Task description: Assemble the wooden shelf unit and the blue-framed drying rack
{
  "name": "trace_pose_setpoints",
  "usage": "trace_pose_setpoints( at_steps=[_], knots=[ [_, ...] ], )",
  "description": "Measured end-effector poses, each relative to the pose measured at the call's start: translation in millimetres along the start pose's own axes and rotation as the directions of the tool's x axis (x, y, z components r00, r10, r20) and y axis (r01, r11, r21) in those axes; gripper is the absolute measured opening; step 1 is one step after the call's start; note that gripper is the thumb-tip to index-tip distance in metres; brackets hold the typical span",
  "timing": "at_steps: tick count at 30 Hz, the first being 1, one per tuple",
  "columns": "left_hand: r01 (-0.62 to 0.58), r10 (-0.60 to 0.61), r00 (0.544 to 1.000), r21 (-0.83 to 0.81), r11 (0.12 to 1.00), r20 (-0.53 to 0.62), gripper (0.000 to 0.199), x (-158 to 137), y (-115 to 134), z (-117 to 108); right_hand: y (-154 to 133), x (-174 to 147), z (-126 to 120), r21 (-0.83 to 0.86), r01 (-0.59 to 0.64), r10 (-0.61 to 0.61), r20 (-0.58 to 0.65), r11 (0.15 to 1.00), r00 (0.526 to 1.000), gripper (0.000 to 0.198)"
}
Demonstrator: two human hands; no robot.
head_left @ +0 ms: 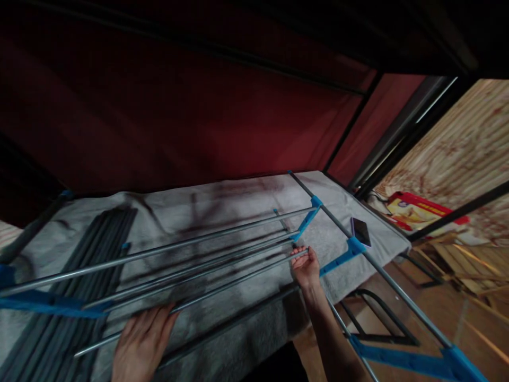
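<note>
A thin silver metal rod stretches between my two hands at a slant. My left hand lies over it near its left end, back of the hand up and fingers curled down around it. At the other end, my right hand is palm up with its fingers and thumb closed on the rod's tip. Further back, more rods run alongside, joined to a blue plastic bracket on the right and another blue bracket on the left. A nearer blue bracket sits beside my right wrist.
A bundle of dark grey tubes lies at left on the grey cloth. A phone rests at the cloth's right side. Long side poles cross at right, above a black metal frame. A red-and-yellow package is beyond.
</note>
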State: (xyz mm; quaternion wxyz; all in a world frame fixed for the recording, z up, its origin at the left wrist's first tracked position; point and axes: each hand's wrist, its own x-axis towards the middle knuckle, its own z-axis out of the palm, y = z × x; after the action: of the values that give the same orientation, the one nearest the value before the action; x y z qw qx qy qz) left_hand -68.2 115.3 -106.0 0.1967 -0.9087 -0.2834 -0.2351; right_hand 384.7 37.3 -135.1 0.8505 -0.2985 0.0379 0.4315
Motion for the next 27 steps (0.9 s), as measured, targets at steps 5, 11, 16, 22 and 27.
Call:
trace_pose_setpoints(
  at_steps=[5, 11, 16, 22, 27],
  knots=[
    [-0.001, 0.001, 1.0, -0.004, 1.0, 0.024, 0.042, -5, 0, 3, 3, 3, 0, 0.029, -0.008, 0.007, 0.017, 1.0, 1.0, 0.017],
    [-0.06, 0.06, 0.998, -0.007, 0.998, 0.02, 0.042, -3, -3, 6, 6, 3, 4, -0.057, 0.013, -0.012, 0.02, 0.998, 1.0, 0.02],
    [-0.056, 0.054, 0.997, 0.036, 0.998, 0.047, 0.04, 3, -3, 3, 6, 2, 9, -0.11, -0.008, 0.011, 0.026, 0.994, 1.0, 0.013],
    [-0.075, 0.07, 0.994, 0.065, 0.995, 0.081, 0.051, 0, -4, 5, 5, 2, 9, -0.094, -0.003, 0.003, 0.0, 0.996, 1.0, 0.015],
    [-0.065, 0.055, 0.989, 0.066, 0.996, 0.14, 0.047, -4, -5, 9, 7, 5, 11, -0.075, -0.02, 0.017, -0.036, 0.997, 0.999, 0.021]
  ],
)
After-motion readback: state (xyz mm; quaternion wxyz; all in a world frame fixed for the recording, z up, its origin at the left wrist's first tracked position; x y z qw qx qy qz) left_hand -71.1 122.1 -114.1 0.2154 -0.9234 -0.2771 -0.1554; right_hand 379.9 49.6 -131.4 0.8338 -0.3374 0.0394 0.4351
